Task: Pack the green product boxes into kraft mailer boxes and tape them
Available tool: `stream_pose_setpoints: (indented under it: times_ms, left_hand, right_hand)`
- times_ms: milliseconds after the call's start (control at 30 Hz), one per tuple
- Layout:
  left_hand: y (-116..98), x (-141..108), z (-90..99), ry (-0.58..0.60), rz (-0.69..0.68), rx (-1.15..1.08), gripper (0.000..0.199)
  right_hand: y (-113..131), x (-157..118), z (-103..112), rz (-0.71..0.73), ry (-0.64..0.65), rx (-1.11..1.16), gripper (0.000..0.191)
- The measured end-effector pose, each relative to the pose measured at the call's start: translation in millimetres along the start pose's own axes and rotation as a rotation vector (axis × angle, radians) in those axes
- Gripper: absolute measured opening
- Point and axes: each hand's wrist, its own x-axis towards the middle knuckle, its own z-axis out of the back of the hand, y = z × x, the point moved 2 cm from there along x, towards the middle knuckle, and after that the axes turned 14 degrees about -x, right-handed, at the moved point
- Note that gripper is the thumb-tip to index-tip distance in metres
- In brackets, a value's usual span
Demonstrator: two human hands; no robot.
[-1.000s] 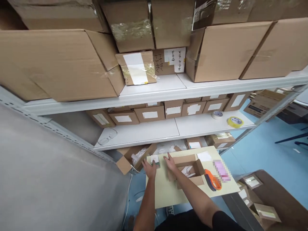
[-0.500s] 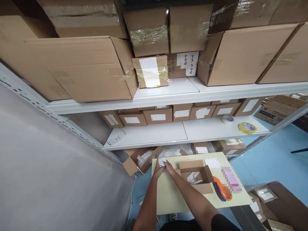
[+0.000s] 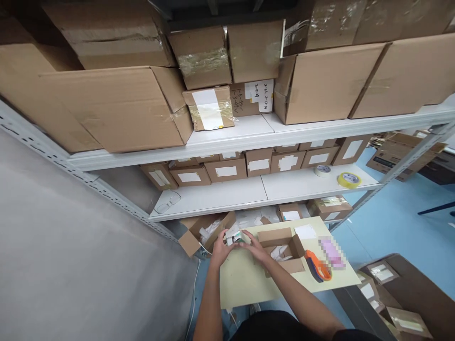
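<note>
Both hands are at the far left corner of the pale yellow table (image 3: 245, 284). Between them is a small white item with green and dark parts (image 3: 233, 234), perhaps a little box or folded packet; its kind is too small to make out. My left hand (image 3: 220, 249) grips it from the left, thumb at its near side. My right hand (image 3: 253, 245) curves round its right side, fingers bent and thumb against the near edge. Just right of my right hand stands an open cardboard box (image 3: 284, 265) with white paper-like packets (image 3: 280, 253) inside.
An orange tape dispenser (image 3: 322, 267), a white sheet (image 3: 304, 231) and a blurred pink item (image 3: 332, 252) lie on the table's right. An open carton (image 3: 188, 242) stands beyond the left corner. Shelving (image 3: 227, 194) with boxes, glasses (image 3: 168, 202) and tape rolls (image 3: 349, 179) rises behind.
My hands have spread farther apart round the white item, and its green and dark parts now show. The whole view has shifted, so the shelves and table appear farther left.
</note>
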Motion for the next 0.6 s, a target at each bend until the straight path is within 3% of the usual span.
stream_pose_setpoints:
  times_ms: [100, 200, 367, 467, 533, 600]
  left_hand:
    - [-7.8, -10.4, -38.6, 0.079, 0.041, -0.219, 0.078]
    - [5.2, -21.2, -92.2, 0.142, 0.093, -0.434, 0.081]
    - [45.7, -43.4, -174.3, 0.179, 0.228, -0.451, 0.095]
    - [66.1, -53.1, -207.7, 0.240, 0.258, -0.379, 0.083]
    - [79.1, -55.8, -219.9, 0.203, 0.274, -0.246, 0.068]
    - [92.5, -56.3, -225.4, 0.143, 0.298, -0.091, 0.065]
  right_hand:
    - [-14.8, -26.3, 51.3, -0.164, -0.204, 0.064, 0.074]
    - [-30.8, -56.5, 106.1, -0.322, -0.267, 0.148, 0.071]
    - [-44.0, -97.0, 188.1, -0.195, -0.469, 0.049, 0.070]
    - [-56.5, -108.0, 214.5, -0.161, -0.546, -0.081, 0.072]
    - [-68.7, -111.0, 220.7, -0.170, -0.534, -0.159, 0.071]
    - [-82.2, -112.8, 221.4, -0.186, -0.521, -0.237, 0.066]
